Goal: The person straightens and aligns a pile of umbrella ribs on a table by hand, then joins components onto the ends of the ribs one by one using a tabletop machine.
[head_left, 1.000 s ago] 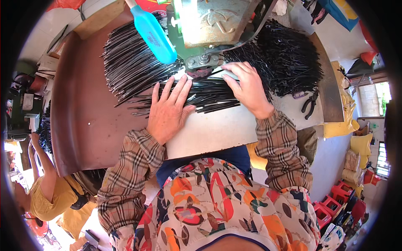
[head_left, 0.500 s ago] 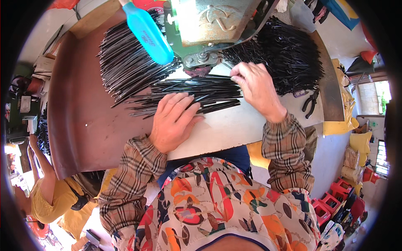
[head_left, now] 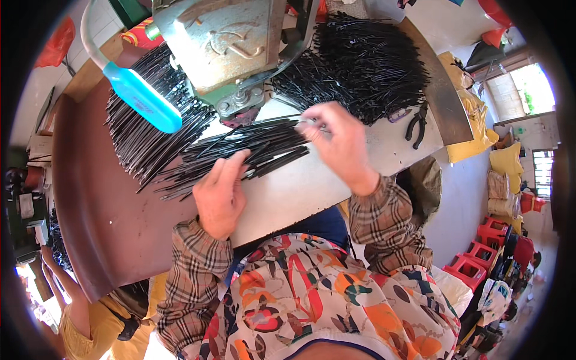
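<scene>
A loose bundle of thin black rods lies across the pale tabletop under the machine head. My left hand is at the bundle's near side, its bent fingers reaching onto the rods and partly apart. Just right of the bundle, my right hand has thumb and fingers closed in a pinch around a thin rod, mostly hidden by the fingers. The green and metal machine, with an umbrella shape in relief, stands just beyond, its worn tool end close above the bundle.
A big heap of black rods covers the far right; another pile lies left under a blue lamp. Black-handled pliers rest on the right. A brown sheet covers the table's left. A person in yellow is at lower left.
The view has shifted, so the machine and piles sit farther left. My left hand's fingers have lifted and drawn together from lying flat on the rods. My right hand has moved back from the machine.
</scene>
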A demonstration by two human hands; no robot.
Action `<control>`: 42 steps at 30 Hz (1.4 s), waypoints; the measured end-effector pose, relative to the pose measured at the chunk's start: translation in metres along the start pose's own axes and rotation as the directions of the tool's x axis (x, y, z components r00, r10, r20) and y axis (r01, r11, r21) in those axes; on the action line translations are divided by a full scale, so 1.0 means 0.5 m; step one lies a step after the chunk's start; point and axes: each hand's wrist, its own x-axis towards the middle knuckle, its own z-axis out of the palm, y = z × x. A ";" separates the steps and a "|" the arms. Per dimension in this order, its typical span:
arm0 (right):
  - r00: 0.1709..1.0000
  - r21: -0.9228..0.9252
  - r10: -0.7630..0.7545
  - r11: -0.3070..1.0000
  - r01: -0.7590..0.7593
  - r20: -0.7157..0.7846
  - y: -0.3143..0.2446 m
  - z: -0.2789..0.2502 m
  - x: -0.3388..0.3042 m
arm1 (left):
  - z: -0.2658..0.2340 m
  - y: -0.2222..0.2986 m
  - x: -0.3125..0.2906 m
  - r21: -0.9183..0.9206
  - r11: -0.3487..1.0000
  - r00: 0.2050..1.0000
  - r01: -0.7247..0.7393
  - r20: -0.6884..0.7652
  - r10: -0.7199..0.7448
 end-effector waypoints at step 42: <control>0.980 -0.054 -0.100 0.992 0.111 0.170 -0.050 0.011 0.002 | 0.023 0.032 0.068 -0.367 0.854 0.918 0.370 0.004 -0.396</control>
